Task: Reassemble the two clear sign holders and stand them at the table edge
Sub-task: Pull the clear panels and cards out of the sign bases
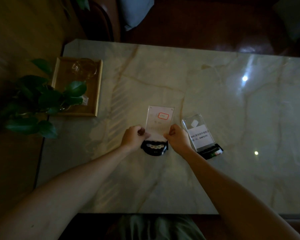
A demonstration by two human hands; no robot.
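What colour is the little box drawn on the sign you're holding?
Red, on the held sign, seen from the head camera.

Glossy marble table [215, 101], wooden tray [98, 87] — clear acrylic holders [160, 118]

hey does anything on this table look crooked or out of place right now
Nothing is spilled or broken. The WiFi sign holder sits skewed, turned at an angle to the sign holder with the red box that both hands grip. Neither stands at the table edge.
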